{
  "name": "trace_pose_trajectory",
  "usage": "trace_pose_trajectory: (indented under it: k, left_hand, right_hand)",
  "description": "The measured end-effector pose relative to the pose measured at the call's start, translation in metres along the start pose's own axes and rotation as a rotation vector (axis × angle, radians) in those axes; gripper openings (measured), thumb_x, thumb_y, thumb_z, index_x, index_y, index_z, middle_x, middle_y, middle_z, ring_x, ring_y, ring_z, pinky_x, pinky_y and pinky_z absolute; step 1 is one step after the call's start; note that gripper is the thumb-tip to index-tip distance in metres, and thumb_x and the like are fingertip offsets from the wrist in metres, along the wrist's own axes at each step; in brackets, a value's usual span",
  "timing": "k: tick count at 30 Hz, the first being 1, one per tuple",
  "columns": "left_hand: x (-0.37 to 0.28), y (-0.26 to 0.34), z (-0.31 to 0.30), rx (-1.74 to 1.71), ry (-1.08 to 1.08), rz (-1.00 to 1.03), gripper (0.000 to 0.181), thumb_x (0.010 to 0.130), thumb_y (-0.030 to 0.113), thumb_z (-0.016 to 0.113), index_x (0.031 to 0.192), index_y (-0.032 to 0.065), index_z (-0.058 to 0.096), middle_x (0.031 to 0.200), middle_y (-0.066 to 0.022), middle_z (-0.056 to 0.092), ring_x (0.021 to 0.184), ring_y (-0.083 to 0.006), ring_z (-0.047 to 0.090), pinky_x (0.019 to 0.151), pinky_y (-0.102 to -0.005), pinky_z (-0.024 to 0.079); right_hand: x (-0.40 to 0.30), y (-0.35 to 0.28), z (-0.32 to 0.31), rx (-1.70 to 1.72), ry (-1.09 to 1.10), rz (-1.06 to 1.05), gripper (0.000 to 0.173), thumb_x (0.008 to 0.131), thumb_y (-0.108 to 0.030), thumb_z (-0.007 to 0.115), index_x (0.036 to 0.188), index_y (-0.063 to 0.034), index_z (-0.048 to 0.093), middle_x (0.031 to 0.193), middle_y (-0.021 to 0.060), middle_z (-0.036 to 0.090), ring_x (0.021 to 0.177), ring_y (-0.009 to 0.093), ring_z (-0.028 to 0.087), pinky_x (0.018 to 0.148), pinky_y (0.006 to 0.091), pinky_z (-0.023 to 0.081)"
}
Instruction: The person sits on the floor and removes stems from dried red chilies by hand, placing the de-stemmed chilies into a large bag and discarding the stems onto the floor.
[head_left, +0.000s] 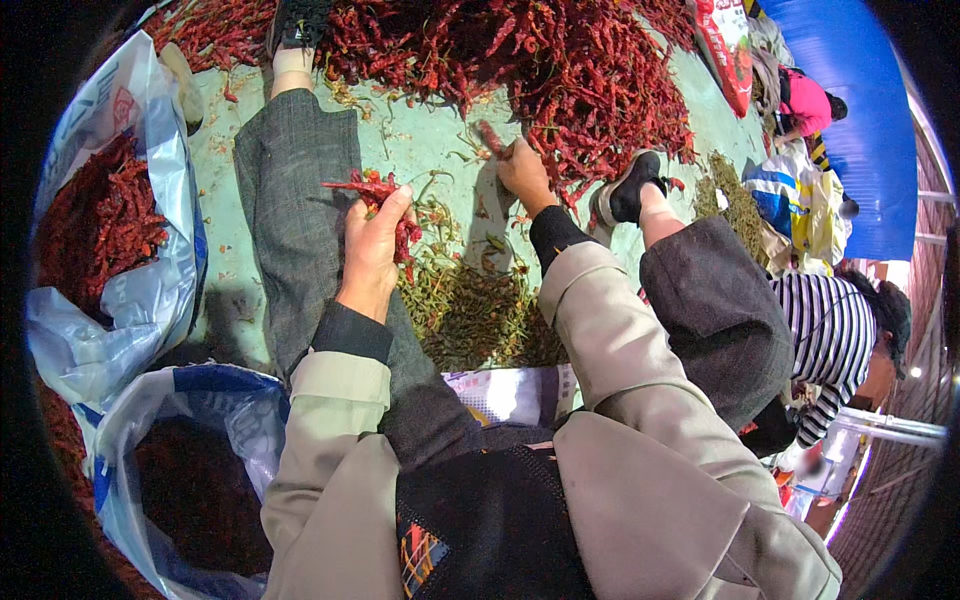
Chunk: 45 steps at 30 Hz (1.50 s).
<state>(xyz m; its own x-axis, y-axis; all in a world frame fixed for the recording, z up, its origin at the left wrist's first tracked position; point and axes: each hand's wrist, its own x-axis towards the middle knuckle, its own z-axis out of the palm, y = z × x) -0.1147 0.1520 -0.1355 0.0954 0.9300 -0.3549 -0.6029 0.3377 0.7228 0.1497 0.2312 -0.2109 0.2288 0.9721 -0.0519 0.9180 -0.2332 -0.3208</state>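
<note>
My left hand is closed around several dried red chili peppers, which stick out past the thumb on both sides. To its right, my right hand holds one dried red chili pepper at the fingertips, over the pale green floor sheet. A large heap of dried red chilies lies just beyond and to the right of that hand. Between my legs is a pile of green and brown chili stems. Parts of the fingers are hidden by the backs of the hands.
At left stand an open plastic sack of red chilies and another open sack with a dark inside. A red and white bag and a stem pile lie at right. Two people, in pink and stripes, are beside me.
</note>
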Motion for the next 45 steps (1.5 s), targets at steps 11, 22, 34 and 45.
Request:
trace_pose_trajectory:
  k: [11,22,34,45]
  left_hand:
    - [0.003,-0.014,-0.009,-0.149,0.064,0.06,0.013,0.084,0.008,0.06,0.095,0.001,0.058,0.091,-0.0072,0.063,0.078,-0.0147,0.061,0.07,-0.0269,0.048]
    - [-0.01,0.009,0.003,-0.337,0.028,0.085,0.01,0.08,0.002,0.059,0.087,0.0036,0.053,0.077,-0.0046,0.057,0.067,-0.0169,0.06,0.062,-0.0319,0.052]
    - [0.0,0.012,0.007,-0.164,0.003,0.029,0.011,0.081,0.006,0.06,0.09,0.0041,0.054,0.074,-0.0036,0.057,0.06,-0.0129,0.056,0.056,-0.0263,0.047]
    - [-0.003,0.004,0.003,-0.105,0.013,0.014,0.012,0.083,0.011,0.061,0.091,0.0049,0.054,0.075,-0.0028,0.057,0.063,-0.0121,0.054,0.057,-0.026,0.046]
  right_hand:
    - [-0.099,-0.113,-0.034,0.911,-0.489,-0.342,0.013,0.078,-0.011,0.059,0.086,-0.0025,0.053,0.076,0.0001,0.053,0.067,0.008,0.047,0.058,0.0252,0.041]
    - [-0.054,-0.103,-0.051,0.579,-0.357,-0.446,0.023,0.087,-0.02,0.055,0.096,-0.0003,0.059,0.087,0.0093,0.062,0.076,0.013,0.054,0.067,0.0299,0.046]
    - [0.067,-0.101,-0.014,0.137,0.083,-0.22,0.046,0.079,-0.022,0.064,0.114,0.0001,0.044,0.1,0.0245,0.055,0.092,0.042,0.054,0.074,0.0463,0.045]
    - [-0.054,-0.079,-0.022,1.502,-0.43,0.23,0.014,0.089,-0.019,0.055,0.093,-0.0061,0.054,0.077,0.0008,0.057,0.06,0.008,0.052,0.053,0.0234,0.044]
